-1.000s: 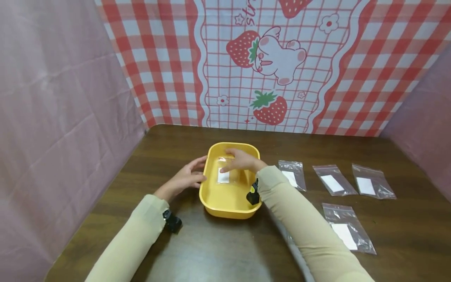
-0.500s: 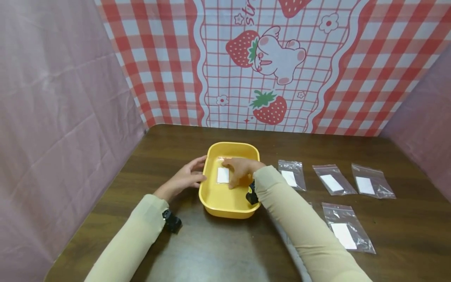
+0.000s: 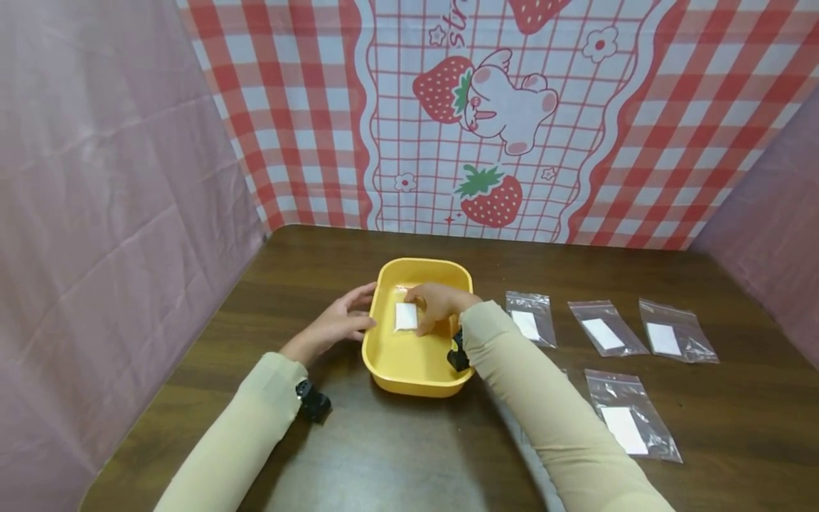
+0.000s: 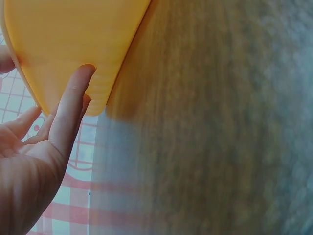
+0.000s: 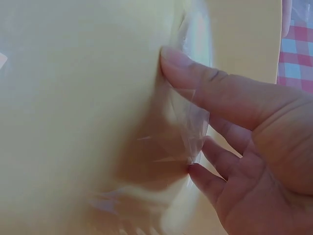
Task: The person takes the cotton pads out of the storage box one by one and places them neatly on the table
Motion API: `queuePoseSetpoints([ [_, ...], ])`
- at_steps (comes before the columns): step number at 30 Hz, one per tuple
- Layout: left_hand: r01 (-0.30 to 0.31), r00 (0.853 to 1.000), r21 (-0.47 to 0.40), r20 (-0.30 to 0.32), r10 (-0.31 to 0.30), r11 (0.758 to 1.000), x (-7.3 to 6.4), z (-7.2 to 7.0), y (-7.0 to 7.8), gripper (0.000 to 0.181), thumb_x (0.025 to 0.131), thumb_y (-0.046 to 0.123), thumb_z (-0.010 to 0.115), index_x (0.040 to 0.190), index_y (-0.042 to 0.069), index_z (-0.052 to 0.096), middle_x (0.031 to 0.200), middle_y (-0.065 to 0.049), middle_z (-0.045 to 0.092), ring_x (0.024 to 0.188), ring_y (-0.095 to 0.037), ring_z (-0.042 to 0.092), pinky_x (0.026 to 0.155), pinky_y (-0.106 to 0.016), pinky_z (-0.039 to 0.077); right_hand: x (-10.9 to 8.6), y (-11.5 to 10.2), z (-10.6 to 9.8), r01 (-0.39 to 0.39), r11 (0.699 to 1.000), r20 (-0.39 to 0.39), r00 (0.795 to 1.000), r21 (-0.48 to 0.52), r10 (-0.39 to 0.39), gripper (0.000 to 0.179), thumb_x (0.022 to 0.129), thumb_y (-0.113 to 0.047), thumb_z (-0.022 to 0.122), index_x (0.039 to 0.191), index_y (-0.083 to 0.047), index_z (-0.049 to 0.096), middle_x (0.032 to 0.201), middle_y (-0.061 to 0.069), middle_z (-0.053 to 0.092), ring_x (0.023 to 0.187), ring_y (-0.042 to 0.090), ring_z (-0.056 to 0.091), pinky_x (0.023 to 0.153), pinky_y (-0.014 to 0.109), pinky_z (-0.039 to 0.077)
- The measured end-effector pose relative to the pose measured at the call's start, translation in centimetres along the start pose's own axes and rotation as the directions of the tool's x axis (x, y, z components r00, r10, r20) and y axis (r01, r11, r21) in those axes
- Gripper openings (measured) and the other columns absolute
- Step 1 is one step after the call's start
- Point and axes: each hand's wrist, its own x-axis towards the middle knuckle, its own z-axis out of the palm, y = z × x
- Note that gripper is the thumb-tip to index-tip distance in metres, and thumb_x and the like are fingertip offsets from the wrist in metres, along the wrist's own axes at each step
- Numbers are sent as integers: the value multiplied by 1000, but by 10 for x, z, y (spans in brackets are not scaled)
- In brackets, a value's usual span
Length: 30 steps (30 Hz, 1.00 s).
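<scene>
A yellow plastic basin stands on the dark wooden table. My left hand rests against its left wall from outside; the left wrist view shows straight fingers along the yellow side. Inside the basin lies a clear zip bag with a white label. My right hand reaches into the basin over the right wall. In the right wrist view, its thumb and fingers pinch the edge of the clear zip bag, which buckles between them. Part of the bag is hidden by the hand in the head view.
Right of the basin lie several more labelled zip bags: one beside it, two farther right, and a larger one nearer. Another plastic sheet shows partly under the right forearm. A checked strawberry cloth hangs behind the table.
My right hand has drawn back from above the bag to its right edge and taken hold there. The bag's label has shifted slightly upward. My left hand stays in place.
</scene>
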Motion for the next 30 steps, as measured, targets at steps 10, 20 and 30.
queuePoseSetpoints([
  [10, -11, 1000, -1, 1, 11, 1000, -1, 0, 0, 73, 84, -1, 55, 148, 9, 22, 141, -25, 32, 117, -41, 47, 77, -42, 53, 1, -1, 0, -10, 1000, -39, 999, -11, 10, 51, 67, -3, 80, 113, 1, 58, 112, 13, 59, 97, 23, 50, 92, 33, 41],
  [20, -17, 1000, -20, 4, 17, 1000, 1, 0, -1, 74, 82, -2, 55, 147, 8, 23, 140, -25, 33, 116, -41, 47, 77, -42, 53, 4, -3, 2, -104, 993, 10, 995, 55, 103, 80, 78, -28, 75, 140, 4, 34, 143, 20, 35, 132, 31, 30, 110, 39, 19],
  [30, 5, 1000, -4, 5, -5, 1000, 1, -1, 0, 73, 83, -1, 55, 148, 10, 23, 141, -24, 32, 118, -40, 46, 78, -42, 53, 5, -8, 2, -107, 993, 51, 993, 45, 105, 66, 75, -14, 78, 132, 1, 48, 127, 17, 52, 107, 23, 50, 92, 31, 43],
])
